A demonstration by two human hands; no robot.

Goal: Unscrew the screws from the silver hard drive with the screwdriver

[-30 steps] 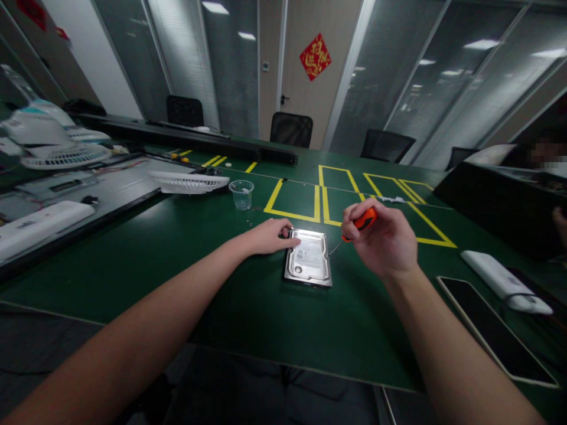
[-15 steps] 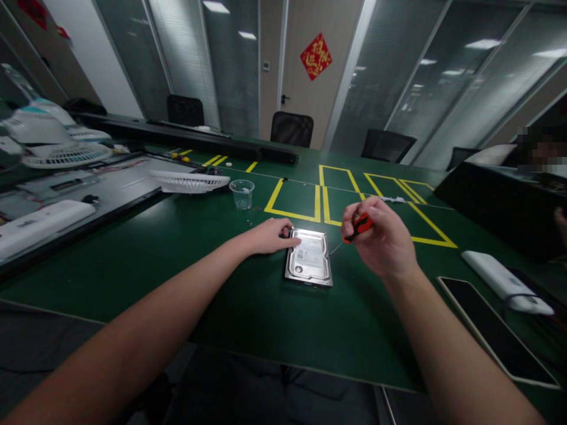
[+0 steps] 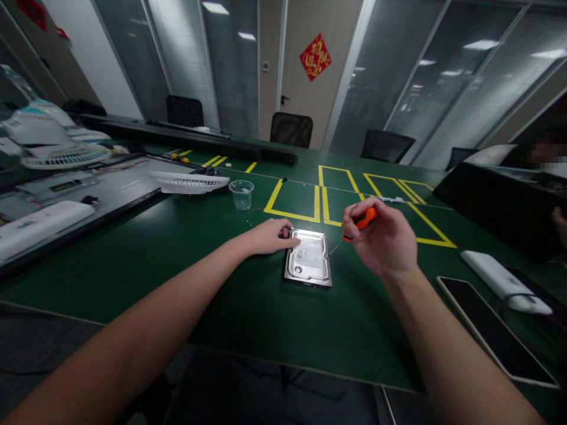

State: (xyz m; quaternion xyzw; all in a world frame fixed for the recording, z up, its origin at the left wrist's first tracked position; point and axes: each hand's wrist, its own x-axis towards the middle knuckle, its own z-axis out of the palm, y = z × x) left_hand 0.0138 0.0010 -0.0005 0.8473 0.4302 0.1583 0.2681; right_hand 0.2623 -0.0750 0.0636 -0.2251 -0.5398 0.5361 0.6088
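Observation:
A silver hard drive (image 3: pixel 312 260) lies label up on the green table (image 3: pixel 248 307). My left hand (image 3: pixel 271 236) grips its far left corner, with the thumb on top and the fingers curled along the edge. In my right hand (image 3: pixel 381 239) is a screwdriver (image 3: pixel 365 219) with an orange and black handle. Its thin shaft slants down to the left, and the tip meets the drive's right edge. Whether the tip sits in a screw is too small to tell.
Beyond my left hand stands a clear plastic cup (image 3: pixel 241 196), near a white fan grille (image 3: pixel 189 182). A large flat panel (image 3: pixel 110 183) fills the left. On the right lie a tablet-like device (image 3: pixel 491 327) and a white bar (image 3: pixel 505 282). Another person's hand (image 3: pixel 560 221) shows at the right edge.
My right hand's fingers have shifted round the screwdriver handle, showing more of its orange end. The tip stays at the drive's right edge, and my left hand has not moved.

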